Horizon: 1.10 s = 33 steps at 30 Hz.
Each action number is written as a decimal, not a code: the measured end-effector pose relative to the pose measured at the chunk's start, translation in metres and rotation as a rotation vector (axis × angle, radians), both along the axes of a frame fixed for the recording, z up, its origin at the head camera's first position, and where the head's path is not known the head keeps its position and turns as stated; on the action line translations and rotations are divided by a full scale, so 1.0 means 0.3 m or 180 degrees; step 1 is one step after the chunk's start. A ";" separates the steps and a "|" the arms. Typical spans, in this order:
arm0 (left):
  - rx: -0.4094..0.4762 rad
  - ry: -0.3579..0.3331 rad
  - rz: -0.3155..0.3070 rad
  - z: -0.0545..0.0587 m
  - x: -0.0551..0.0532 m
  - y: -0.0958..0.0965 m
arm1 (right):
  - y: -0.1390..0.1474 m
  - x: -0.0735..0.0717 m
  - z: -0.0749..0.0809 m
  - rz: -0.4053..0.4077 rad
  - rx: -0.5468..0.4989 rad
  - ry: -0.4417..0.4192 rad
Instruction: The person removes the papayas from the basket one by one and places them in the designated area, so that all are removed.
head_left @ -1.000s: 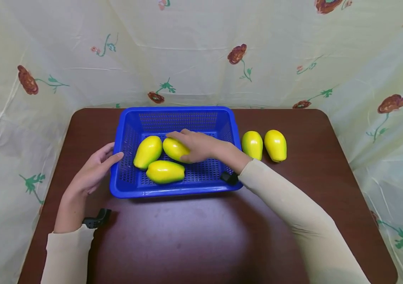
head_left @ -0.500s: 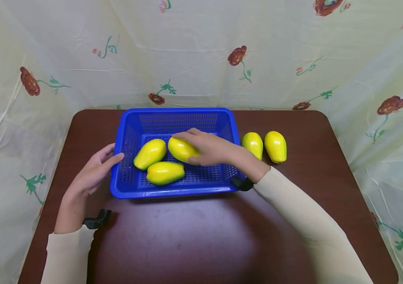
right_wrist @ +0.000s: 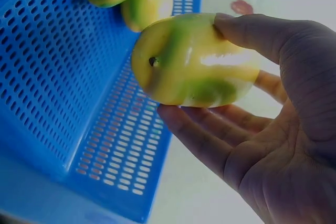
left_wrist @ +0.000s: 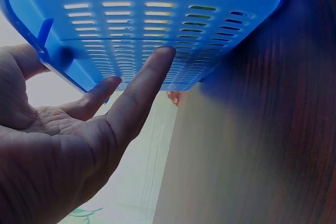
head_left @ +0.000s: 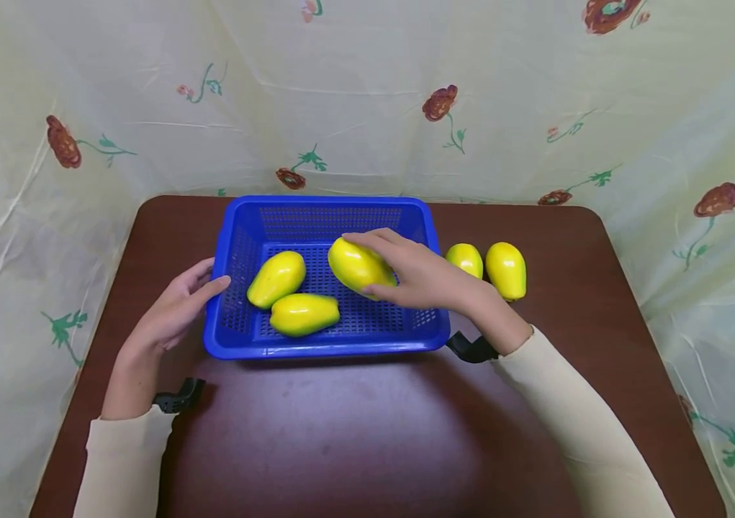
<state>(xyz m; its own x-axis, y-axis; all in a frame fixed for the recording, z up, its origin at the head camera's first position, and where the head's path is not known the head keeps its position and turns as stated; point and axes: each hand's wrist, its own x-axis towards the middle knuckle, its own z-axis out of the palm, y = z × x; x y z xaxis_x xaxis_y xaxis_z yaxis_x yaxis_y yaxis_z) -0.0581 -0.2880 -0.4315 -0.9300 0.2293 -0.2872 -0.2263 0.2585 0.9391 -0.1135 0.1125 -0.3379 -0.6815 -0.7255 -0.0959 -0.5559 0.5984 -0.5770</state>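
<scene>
My right hand grips a yellow papaya over the right half of a blue plastic basket. In the right wrist view its thumb lies on one side of the papaya and the fingers on the other; green patches and a dark stem spot show. At the basket's left end, my left hand holds the rim, thumb on top and fingers along the outside of the slotted wall. Two more papayas lie inside, an upper one and a lower one.
Right of the basket, two papayas lie on the brown table: a nearer one, partly behind my right hand, and another papaya. A flowered curtain hangs behind the table and along both sides.
My right hand has moved right inside the basket with the papaya, away from the other two, and the papaya now appears higher. My left hand stays at the rim.
</scene>
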 end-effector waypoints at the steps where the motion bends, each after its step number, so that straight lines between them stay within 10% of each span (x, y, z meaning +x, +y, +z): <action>1: 0.0003 0.0000 0.0006 0.001 0.001 0.000 | 0.009 0.005 0.001 -0.0027 -0.0034 0.0005; 33: 0.0063 0.0001 -0.0027 0.001 -0.004 0.001 | 0.170 0.122 -0.030 -0.0577 -0.0939 -0.0030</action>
<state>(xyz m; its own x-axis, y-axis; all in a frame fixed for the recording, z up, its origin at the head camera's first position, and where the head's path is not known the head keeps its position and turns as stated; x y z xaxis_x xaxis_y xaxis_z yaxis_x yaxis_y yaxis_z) -0.0592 -0.2875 -0.4313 -0.9280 0.2429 -0.2824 -0.2240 0.2417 0.9441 -0.0769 0.1635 -0.3469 -0.8020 -0.5900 0.0931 -0.4496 0.4936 -0.7444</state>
